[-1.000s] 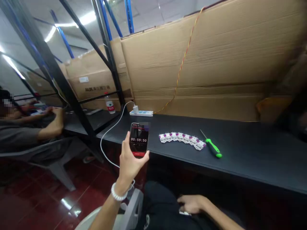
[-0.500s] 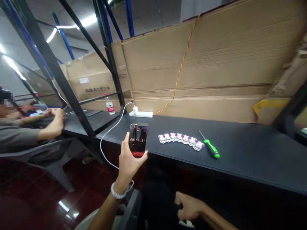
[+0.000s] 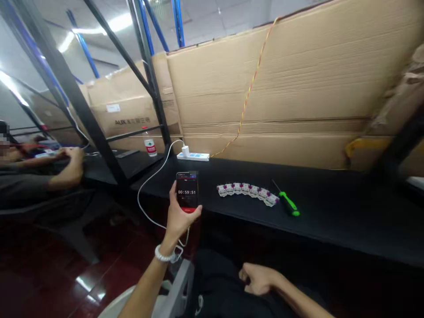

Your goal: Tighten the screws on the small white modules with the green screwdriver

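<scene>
My left hand [image 3: 179,221] is wrapped round a phone [image 3: 187,192], holding it upright in front of the table edge. The phone's dark screen reads 00:59:51 above a red band. Low over my lap, my right hand [image 3: 258,278] is closed with its fingers curled; what is inside them, if anything, is hidden. On the black table [image 3: 324,203] lies a curved row of several white and purple connector-like pieces [image 3: 245,189]. To its right rests a screwdriver [image 3: 287,201] with a green and black handle, its shaft pointing to the back left.
A white power strip [image 3: 197,157] stands at the back, with a charger [image 3: 185,151] and white cable [image 3: 145,185] plugged in. Cardboard [image 3: 298,88] walls the rear. A water bottle [image 3: 150,143] is beyond the metal post [image 3: 159,101]. Another person's arm [image 3: 68,170] is at left.
The view has shifted slightly and the picture is brighter above. The phone has turned a little more upright in my left hand. My right hand remains closed over my lap.
</scene>
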Demonstrator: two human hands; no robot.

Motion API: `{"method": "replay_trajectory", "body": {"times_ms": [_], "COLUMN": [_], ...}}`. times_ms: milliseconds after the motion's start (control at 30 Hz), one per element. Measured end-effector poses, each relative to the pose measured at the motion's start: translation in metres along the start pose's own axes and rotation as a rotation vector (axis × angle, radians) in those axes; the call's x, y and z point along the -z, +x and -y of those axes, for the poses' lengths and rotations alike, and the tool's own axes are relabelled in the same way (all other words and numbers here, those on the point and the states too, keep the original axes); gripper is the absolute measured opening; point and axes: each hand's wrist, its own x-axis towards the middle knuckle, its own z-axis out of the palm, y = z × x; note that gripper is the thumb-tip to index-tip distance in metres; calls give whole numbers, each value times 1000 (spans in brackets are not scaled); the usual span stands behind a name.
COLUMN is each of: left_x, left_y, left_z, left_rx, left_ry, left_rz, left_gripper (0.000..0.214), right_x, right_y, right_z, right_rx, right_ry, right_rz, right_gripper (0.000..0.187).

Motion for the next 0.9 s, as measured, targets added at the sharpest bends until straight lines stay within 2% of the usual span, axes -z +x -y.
{"method": "replay_trajectory", "body": {"times_ms": [200,233,300,333,400,433,467,533,567,600,667,767,833,900], "left_x": [-6,-7,-10,-11,-13,-14,-14,-12,-10,-8,-4,3,12,26], "left_y": [-7,-9,-13,-16,-20,-22,-23,-26,-26,-26,-24,-16,-5,9], "left_z": [-4,-6,-11,-14,-21,-24,-28,-34,-36,-37,-37,-30,-26,-25], "left_rx": [1,4,7,8,14,20,27,41,43,42,31,34,34,-22], "left_ry": [-52,-59,-86,-108,-163,-191,-215,-250,-261,-268,-266,-252,-243,-190], "left_rz": [-59,-74,-96,-102,-96,-88,-81,-77,-79,-84,-112,-158,-196,-301], "left_gripper": [114,115,113,112,110,110,109,109,110,112,115,116,116,116], "right_x": [7,8,9,9,7,6,5,1,0,-2,-7,-18,-28,-35], "right_y": [-18,-23,-31,-34,-33,-29,-23,-5,4,13,29,43,49,57], "right_z": [29,37,61,75,108,124,139,165,175,182,190,189,184,178], "right_rx": [46,60,205,273,434,500,570,688,728,747,762,753,708,650], "right_ry": [-105,-142,-276,-263,-113,-44,-27,-40,-19,13,47,-9,-104,-236], "right_rz": [-1,-41,-360,-459,-505,-568,-613,-694,-734,-773,-873,-992,-1012,-946], "right_gripper": [9,6,32,42,55,60,59,36,31,38,46,45,40,32]}}
